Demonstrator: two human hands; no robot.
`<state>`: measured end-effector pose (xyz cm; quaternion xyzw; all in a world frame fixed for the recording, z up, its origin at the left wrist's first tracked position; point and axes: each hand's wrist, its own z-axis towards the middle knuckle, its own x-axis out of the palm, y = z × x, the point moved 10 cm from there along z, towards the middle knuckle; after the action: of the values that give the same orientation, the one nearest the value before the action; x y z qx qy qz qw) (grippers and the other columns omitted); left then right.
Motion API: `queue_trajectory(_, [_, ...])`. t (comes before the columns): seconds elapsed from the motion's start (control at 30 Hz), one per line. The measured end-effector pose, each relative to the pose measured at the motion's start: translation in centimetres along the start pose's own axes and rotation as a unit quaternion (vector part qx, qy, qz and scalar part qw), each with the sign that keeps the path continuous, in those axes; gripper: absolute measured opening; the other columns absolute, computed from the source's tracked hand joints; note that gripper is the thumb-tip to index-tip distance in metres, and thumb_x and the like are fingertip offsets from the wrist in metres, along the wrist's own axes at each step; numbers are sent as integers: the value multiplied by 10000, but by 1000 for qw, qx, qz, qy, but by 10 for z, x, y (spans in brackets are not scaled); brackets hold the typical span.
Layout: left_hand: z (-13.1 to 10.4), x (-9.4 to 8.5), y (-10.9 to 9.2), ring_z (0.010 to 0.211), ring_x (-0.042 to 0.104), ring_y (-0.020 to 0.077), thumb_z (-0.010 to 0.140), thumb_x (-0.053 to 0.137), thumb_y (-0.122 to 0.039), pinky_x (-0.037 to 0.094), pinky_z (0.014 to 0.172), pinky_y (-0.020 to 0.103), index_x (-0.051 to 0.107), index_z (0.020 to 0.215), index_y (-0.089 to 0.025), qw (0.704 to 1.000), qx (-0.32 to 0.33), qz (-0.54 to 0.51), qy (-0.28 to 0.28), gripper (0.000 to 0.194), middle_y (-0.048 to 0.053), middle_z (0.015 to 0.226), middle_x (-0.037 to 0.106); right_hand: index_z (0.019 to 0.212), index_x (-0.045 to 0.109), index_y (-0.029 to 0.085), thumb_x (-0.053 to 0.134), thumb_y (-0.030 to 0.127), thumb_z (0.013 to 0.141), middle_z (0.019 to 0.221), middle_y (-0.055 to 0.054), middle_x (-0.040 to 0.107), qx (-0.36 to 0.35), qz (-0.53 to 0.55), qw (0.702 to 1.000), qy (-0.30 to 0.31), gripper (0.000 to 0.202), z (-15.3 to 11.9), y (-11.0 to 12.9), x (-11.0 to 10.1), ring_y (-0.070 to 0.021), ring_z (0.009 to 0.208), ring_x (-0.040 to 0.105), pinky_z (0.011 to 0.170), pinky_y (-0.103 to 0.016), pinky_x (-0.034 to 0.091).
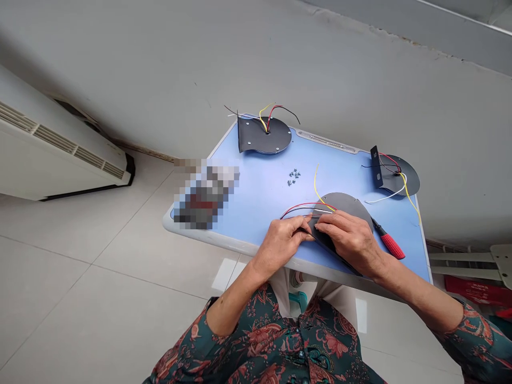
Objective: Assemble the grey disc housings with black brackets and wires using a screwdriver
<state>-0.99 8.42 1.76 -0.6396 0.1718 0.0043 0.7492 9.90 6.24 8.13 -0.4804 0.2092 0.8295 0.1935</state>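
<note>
A black metal bracket with a rounded plate (348, 205) lies near the table's front edge, with red, white, black and yellow wires coming from it. My left hand (286, 237) grips its left edge between thumb and fingers. Over the plate, my right hand (350, 234) has its fingertips pinched together; whatever they hold is hidden. A screwdriver with a red handle (391, 245) lies just right of the plate, its black shaft pointing towards it. Several small screws (294, 177) are scattered on the table beyond my hands.
Two similar black brackets with wires stand on the blue table (256, 197): one bracket (266, 136) at the back left, another bracket (398, 181) at the right edge. A pixelated item (206, 197) lies at the left end. A wall rises behind the table.
</note>
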Motion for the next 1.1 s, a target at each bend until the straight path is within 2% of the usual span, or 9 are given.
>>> queue_trajectory(0.2, [0,-1,0,1133,730,225,828,650,-119,565,945,277,683,753,-239,1000,2,3,-4,145,-17,963,808,943,704,170,421,71,1011,966,-81,749,-24,-34,999,5,308,3,6,0,-164,834,671,801,-344,580])
queue_trajectory(0.3, [0,-1,0,1113,734,222,824,651,-119,557,942,268,679,749,-235,1000,-2,2,-2,141,-15,946,806,906,684,159,412,65,1013,928,-79,729,-51,-74,996,16,308,8,14,-3,-160,810,650,757,-314,560])
queue_trajectory(0.5, [0,0,-1,894,744,178,838,624,-115,546,896,251,675,768,-230,1000,-2,-10,7,144,-22,922,796,846,653,169,362,51,1008,792,-53,640,-121,-160,973,110,353,11,23,10,-154,683,546,614,-296,473])
queue_trajectory(0.73, [1,1,1,774,697,150,826,607,-92,533,808,221,683,773,-211,1000,8,-2,3,151,-22,873,784,934,641,164,387,38,988,724,-18,575,-187,-198,955,120,288,9,19,24,-143,617,473,548,-308,380])
queue_trajectory(0.83, [1,0,2,730,666,134,818,624,-90,516,764,211,694,769,-201,1000,0,6,-2,140,-31,845,777,939,607,164,356,30,990,701,1,546,-186,-191,956,121,289,9,16,27,-130,560,410,511,-305,308])
queue_trajectory(0.97, [1,-1,2,680,650,124,802,663,-93,498,711,203,702,745,-199,1000,-4,19,-7,126,-46,756,751,912,571,177,335,75,1018,716,2,557,-157,-183,959,152,277,7,6,31,-123,531,385,482,-303,211])
queue_trajectory(1.1, [1,0,3,914,742,178,805,662,-104,529,829,230,691,740,-213,1000,-1,-8,-8,130,-22,909,797,869,571,175,345,100,1022,736,-12,590,-88,-158,969,169,283,2,-5,24,-124,558,441,488,-294,228])
